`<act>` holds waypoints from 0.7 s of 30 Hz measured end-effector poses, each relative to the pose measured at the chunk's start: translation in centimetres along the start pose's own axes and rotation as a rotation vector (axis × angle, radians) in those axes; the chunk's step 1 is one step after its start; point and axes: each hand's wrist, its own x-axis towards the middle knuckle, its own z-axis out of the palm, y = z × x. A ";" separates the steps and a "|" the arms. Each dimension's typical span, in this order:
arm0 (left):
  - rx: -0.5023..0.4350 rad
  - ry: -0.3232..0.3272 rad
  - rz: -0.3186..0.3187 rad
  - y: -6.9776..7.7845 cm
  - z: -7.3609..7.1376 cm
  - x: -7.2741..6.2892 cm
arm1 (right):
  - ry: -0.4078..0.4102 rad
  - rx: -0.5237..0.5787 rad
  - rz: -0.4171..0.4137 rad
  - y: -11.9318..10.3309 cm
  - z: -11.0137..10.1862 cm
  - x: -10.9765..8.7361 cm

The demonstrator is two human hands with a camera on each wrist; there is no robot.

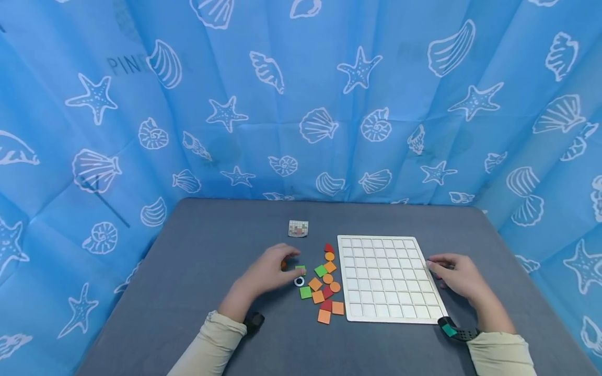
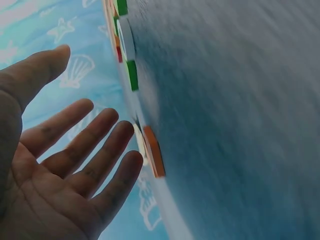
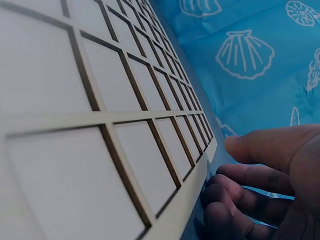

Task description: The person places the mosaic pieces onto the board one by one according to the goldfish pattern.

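My left hand (image 1: pixel 268 269) hovers over the left side of a scatter of small flat pieces, fingers spread and nothing held. Beneath its palm, partly hidden in the head view, lies an orange piece (image 2: pixel 154 151). By the thumb are a green square (image 1: pixel 301 269) and a white ring-like disc with a dark centre (image 1: pixel 299 281). A white gridded board (image 1: pixel 390 277) lies flat on the table. At its right edge my right hand (image 1: pixel 458 274) rests with loosely bent fingers, thumb tip (image 3: pixel 234 145) right by the frame, no piece in the hand.
Orange squares and circles, green squares and red pieces (image 1: pixel 327 291) lie between the left hand and the board. Behind them is a small picture card (image 1: pixel 298 228) with a coloured grid. A blue shell-print curtain (image 1: pixel 320 125) hangs behind the grey table (image 1: pixel 226 224).
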 end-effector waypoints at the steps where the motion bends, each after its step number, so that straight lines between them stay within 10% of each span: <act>1: -0.007 -0.006 0.002 0.1 0.1 0.1 | -0.005 0.005 0.003 -0.1 0.0 0.0; 21: -0.121 -0.067 0.007 2.0 1.4 2.3 | -0.008 -0.003 -0.010 0.4 0.7 0.7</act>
